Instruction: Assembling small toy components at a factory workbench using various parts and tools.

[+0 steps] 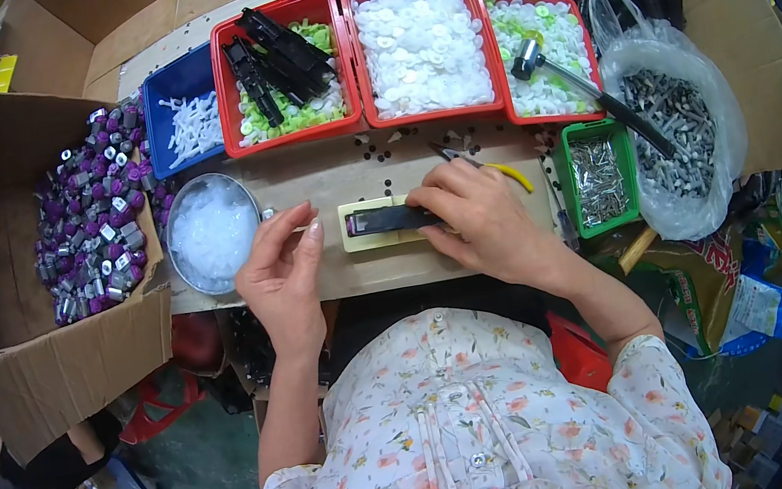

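Sitting at the far left of the frame, a cardboard box [5, 302] is being kept full of purple and grey caps [95, 223], and just right of it a round metal bowl [213, 233] of clear bits is being kept near the left hand [283, 276]. That hand is being held beside the cream block [368, 225], its thumb and forefinger pressed together as if pinching something small; what is pinched cannot be told. At centre frame, a black strip [394, 218] is being pressed flat onto the cream block by the right hand [482, 221], fingers spread over its right end. Along the upper frame, a blue bin [182, 119] and three red bins [422, 47] of white and green parts are being kept in a row, with a hammer [580, 90] lying across the rightmost one. At the right, a green tray [598, 178] and a plastic bag [682, 125] of metal pins are being kept.

A slip seems possible: the strip could be skewed on the block if pressure is eased, and loose bits on the table [340, 176] could be knocked off by a wrist.
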`<action>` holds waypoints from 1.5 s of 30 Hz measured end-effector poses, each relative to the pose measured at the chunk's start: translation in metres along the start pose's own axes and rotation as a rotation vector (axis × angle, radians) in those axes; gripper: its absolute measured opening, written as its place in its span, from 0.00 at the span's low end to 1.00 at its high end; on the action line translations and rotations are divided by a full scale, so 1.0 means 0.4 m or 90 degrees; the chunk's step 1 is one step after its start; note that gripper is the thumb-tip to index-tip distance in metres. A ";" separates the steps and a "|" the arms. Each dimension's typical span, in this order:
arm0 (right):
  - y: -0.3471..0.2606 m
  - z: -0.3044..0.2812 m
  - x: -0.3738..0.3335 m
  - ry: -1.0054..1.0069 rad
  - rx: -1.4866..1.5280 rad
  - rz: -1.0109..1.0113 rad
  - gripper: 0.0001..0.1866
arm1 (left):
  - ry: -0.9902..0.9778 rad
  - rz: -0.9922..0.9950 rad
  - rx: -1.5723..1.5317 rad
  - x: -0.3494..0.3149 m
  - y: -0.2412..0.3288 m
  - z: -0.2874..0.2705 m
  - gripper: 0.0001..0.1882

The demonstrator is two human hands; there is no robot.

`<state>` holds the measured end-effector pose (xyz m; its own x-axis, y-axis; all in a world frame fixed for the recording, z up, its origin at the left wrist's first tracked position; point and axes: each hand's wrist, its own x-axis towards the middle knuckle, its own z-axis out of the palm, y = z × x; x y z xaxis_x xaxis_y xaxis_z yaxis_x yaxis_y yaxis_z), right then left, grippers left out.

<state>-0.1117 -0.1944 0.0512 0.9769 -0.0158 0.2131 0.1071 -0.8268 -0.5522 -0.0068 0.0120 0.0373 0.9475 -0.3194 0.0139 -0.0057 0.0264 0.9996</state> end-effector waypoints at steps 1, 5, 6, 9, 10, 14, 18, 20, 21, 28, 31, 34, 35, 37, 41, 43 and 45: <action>0.001 0.004 0.001 0.000 0.003 -0.001 0.16 | -0.004 -0.010 -0.013 -0.004 0.001 0.006 0.12; 0.006 0.015 0.007 -0.012 0.012 -0.008 0.16 | -0.017 -0.008 -0.001 -0.003 -0.009 0.006 0.11; 0.006 0.015 0.008 -0.016 0.012 -0.012 0.16 | -0.020 -0.009 -0.002 -0.001 -0.009 0.006 0.11; 0.000 0.010 0.015 -0.032 -0.021 -0.006 0.16 | -0.030 0.003 0.014 0.001 -0.010 0.006 0.10; 0.000 0.013 0.016 -0.033 -0.022 -0.005 0.16 | -0.030 0.010 0.031 -0.001 -0.010 0.007 0.10; 0.003 0.016 0.019 -0.049 -0.035 -0.013 0.17 | -0.052 0.052 0.104 0.001 -0.019 -0.001 0.10; 0.011 0.018 0.019 -0.046 -0.001 -0.009 0.17 | -0.080 0.158 0.230 -0.004 -0.012 0.016 0.11; 0.020 0.023 0.018 -0.043 0.020 -0.009 0.18 | -0.152 0.392 0.378 0.000 -0.026 0.032 0.12; 0.025 0.025 0.017 -0.036 0.043 -0.010 0.18 | -0.191 0.469 0.420 0.002 -0.033 0.042 0.13; 0.043 -0.025 0.005 -0.054 0.044 -0.010 0.19 | -0.291 0.579 0.453 0.002 -0.110 0.078 0.17; 0.103 -0.137 -0.012 0.133 -0.060 0.053 0.17 | -0.292 0.620 0.448 0.006 -0.108 0.077 0.16; 0.203 -0.223 -0.049 0.214 -0.350 0.181 0.12 | -0.308 0.651 0.471 0.011 -0.108 0.076 0.15; 0.233 -0.237 -0.062 0.217 -0.352 0.183 0.12 | -0.310 0.654 0.469 0.013 -0.107 0.078 0.15; 0.281 -0.246 -0.077 0.156 -0.512 0.264 0.09 | -0.326 0.658 0.467 0.016 -0.105 0.077 0.15; 0.304 -0.256 -0.077 0.120 -0.492 0.259 0.08 | -0.331 0.665 0.470 0.018 -0.101 0.080 0.15; 0.306 -0.261 -0.073 0.121 -0.527 0.225 0.09 | -0.322 0.675 0.470 0.020 -0.101 0.083 0.15; 0.294 -0.263 -0.075 0.161 -0.526 0.213 0.09 | -0.317 0.681 0.467 0.021 -0.102 0.085 0.15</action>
<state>-0.1480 -0.3502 0.0645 0.8531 -0.3684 0.3694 -0.4348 -0.8934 0.1129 -0.0097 -0.0241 -0.0024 0.1654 -0.7645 0.6230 -0.9598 0.0204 0.2799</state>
